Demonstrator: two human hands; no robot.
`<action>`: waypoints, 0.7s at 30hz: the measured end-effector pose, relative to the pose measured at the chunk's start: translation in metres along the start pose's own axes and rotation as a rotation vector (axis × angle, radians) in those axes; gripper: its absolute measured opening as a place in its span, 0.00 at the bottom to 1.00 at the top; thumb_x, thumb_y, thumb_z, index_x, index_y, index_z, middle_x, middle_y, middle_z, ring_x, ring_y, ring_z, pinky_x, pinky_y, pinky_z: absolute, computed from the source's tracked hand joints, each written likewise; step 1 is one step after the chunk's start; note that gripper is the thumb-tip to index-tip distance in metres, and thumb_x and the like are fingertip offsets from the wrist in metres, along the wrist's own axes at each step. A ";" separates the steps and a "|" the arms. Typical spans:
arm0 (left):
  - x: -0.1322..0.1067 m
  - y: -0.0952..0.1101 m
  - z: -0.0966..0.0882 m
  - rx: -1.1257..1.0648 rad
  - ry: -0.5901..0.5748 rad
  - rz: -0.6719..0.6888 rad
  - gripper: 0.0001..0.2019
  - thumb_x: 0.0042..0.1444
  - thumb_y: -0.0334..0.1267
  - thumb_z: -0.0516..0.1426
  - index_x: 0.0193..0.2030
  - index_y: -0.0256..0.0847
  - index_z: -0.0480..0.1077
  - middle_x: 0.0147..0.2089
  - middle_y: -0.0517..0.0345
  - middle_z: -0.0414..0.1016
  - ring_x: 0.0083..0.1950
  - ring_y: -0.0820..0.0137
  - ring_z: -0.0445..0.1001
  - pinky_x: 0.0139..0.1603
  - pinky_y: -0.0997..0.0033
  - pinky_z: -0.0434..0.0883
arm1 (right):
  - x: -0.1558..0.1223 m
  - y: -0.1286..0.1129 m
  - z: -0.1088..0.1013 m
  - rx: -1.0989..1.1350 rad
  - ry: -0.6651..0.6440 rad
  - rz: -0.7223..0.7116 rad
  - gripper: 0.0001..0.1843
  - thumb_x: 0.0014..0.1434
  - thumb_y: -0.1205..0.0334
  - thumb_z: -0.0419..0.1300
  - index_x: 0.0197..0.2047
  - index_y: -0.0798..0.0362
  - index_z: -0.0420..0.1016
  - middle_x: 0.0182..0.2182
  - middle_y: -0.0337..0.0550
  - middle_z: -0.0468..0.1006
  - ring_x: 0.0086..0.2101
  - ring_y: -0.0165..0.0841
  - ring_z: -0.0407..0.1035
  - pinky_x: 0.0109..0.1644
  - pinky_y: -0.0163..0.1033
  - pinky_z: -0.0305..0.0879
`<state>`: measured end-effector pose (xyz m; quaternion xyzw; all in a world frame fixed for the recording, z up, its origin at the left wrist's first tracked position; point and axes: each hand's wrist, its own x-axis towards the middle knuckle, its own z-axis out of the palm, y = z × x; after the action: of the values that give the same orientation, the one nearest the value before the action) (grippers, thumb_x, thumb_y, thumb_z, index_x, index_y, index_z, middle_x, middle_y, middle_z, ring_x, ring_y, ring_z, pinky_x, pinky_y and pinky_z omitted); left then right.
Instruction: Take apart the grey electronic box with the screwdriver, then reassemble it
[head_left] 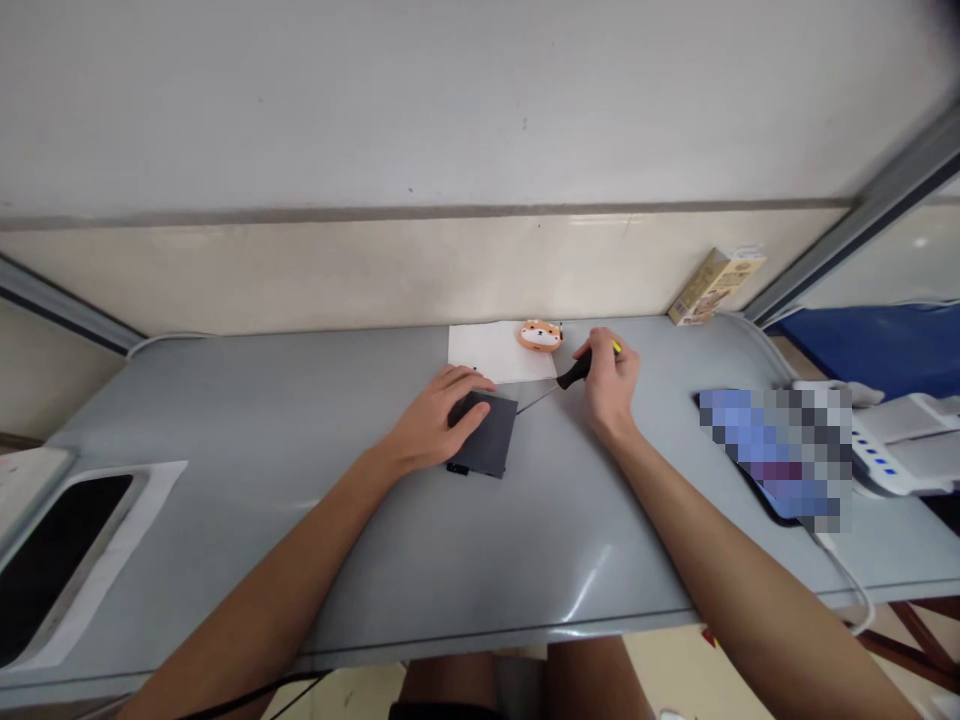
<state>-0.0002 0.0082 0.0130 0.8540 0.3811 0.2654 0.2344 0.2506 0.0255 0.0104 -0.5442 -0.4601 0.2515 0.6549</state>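
Observation:
A flat, dark grey square device (pixel 491 440) lies near the middle of the grey table, its exact kind unclear. My left hand (pixel 442 420) grips it from the left, with the thumb on top and the other fingers over its far edge. In my right hand (pixel 611 380) is a screwdriver (pixel 576 370) with a black handle and a yellow end. Its thin shaft slants down to the left, and the tip meets the device's right edge near the far corner. Just beyond lie a white sheet of paper (pixel 480 348) and a small orange dog-faced case (pixel 541 336).
A phone (pixel 765 460) with a cable lies at the right, beside a white power strip (pixel 877 450). A small carton (pixel 716 285) stands against the wall at the back right. At the left, a black-screened device (pixel 64 550) rests on white paper. The table's front edge is close to me.

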 end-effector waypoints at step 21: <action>-0.002 0.024 0.006 0.169 0.023 0.243 0.10 0.66 0.34 0.53 0.39 0.42 0.75 0.43 0.51 0.77 0.44 0.64 0.72 0.53 0.57 0.72 | -0.025 -0.024 0.008 0.038 -0.332 -0.040 0.19 0.59 0.60 0.54 0.17 0.51 0.66 0.19 0.38 0.63 0.25 0.30 0.58 0.30 0.38 0.53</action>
<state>0.0154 -0.0084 0.0221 0.9075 0.2985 0.2686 0.1235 0.2279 0.0014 0.0249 -0.4733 -0.5681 0.3335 0.5849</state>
